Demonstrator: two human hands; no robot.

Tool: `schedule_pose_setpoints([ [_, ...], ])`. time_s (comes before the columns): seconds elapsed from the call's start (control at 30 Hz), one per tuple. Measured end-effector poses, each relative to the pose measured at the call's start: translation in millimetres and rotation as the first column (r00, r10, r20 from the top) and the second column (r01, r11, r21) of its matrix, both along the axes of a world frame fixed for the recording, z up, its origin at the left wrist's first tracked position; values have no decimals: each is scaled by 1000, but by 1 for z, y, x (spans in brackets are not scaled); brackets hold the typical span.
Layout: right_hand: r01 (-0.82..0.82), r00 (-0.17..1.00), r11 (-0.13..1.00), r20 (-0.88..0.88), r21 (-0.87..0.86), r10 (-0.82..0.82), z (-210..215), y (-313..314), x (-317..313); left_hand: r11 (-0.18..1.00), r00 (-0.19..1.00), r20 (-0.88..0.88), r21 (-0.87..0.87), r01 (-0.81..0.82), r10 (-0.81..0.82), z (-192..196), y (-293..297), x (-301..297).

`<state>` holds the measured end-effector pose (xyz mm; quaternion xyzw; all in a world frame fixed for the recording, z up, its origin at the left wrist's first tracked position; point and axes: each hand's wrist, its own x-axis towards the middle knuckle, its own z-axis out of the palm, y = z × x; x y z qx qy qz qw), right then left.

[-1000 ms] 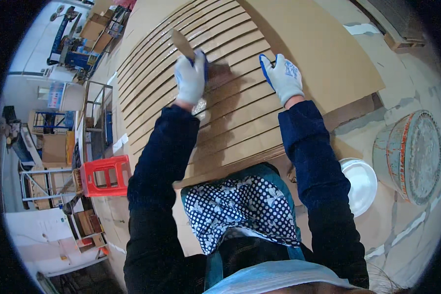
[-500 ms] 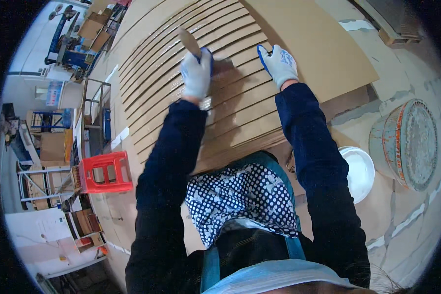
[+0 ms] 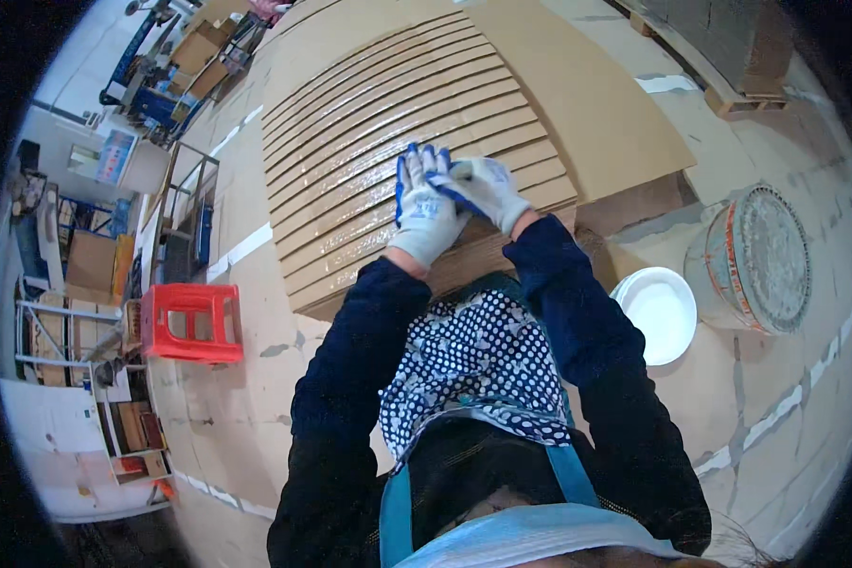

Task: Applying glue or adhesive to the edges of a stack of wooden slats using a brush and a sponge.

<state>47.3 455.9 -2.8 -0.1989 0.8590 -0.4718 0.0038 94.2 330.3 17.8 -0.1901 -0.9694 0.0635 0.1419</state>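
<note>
A stack of overlapping brown cardboard sheets fans out before me, their stepped edges shiny and wet-looking. Over its near part my two white gloves with blue palms meet. My left hand has its fingers stretched forward and apart. Against its fingers lies my right hand, closed around a brush; only the tan handle end shows, and the bristles are hidden beneath the gloves.
A plain cardboard sheet extends to the far right. At right stand a white bowl and a lidded, paint-streaked bucket. A red plastic stool is at left; a wooden pallet carries a grey load at far right.
My left hand has come back toward me and loosened from the brush. My right hand has moved left off the sheet edge to meet it and now grips the handle.
</note>
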Motion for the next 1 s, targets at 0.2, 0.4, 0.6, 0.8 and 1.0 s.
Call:
schedule_pose_setpoints([
  [0.2, -76, 959, 919, -282, -387, -40, 18, 33, 37, 973, 918, -350, 195, -123, 186, -19, -124, 39],
  [0.4, 592, 769, 355, 375, -723, -518, -11, 200, 147, 526, 569, 20, 353, -774, 822, -49, -332, 41],
  [0.6, 828, 384, -27, 602, -560, -700, -107, 310, 242, 489, 774, 378, 613, -620, 508, -84, -356, 20],
  [0.8, 946, 291, 169, 501, -275, -815, -179, 303, 276, 638, 647, -84, 303, -708, 758, -108, -375, 13],
  [1.0, 842, 538, 540, 93, 1, -838, -228, 294, 263, 512, 552, 27, 337, -790, 833, -109, -376, 12],
])
